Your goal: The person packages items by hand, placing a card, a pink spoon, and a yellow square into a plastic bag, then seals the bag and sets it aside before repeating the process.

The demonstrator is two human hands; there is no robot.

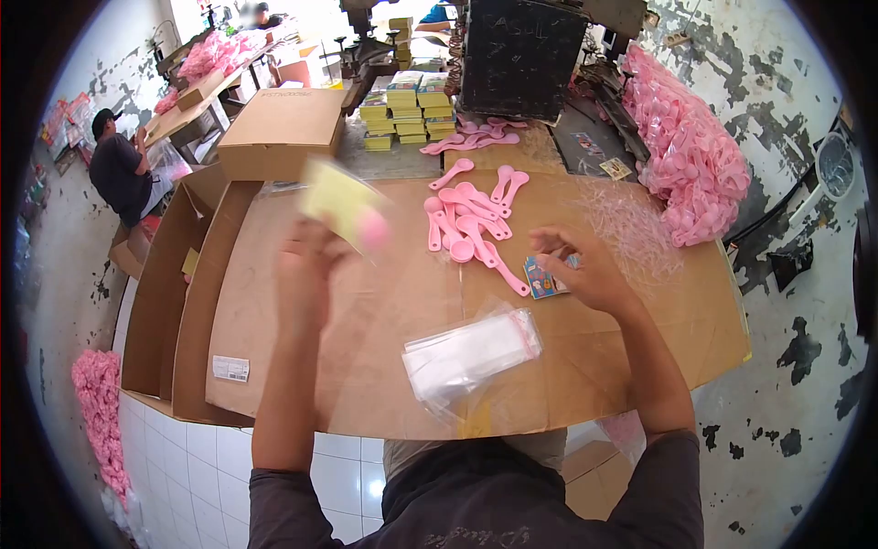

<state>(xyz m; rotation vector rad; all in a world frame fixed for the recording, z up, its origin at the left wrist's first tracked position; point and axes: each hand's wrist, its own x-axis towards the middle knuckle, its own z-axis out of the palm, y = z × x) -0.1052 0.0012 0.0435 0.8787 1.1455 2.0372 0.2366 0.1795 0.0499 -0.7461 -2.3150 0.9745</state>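
My left hand [311,252] is raised over the left half of the cardboard-covered table, its fingers closed on a blurred yellow card [338,203] with something pink at its lower right corner. My right hand [581,265] hovers with curled, parted fingers at a small stack of blue printed cards [546,277], partly covering it; whether it touches them I cannot tell. Between the hands lies a loose pile of pink spoons [466,220]. Nearer to me is a stack of clear plastic bags [471,355].
An open carton [174,302] stands along the left edge, a closed box [283,123] behind it. Stacked cards [407,105] and a dark machine panel [521,55] are at the back. Clear plastic strips [631,224] and bagged pink spoons [690,146] lie right. A person [121,169] sits far left.
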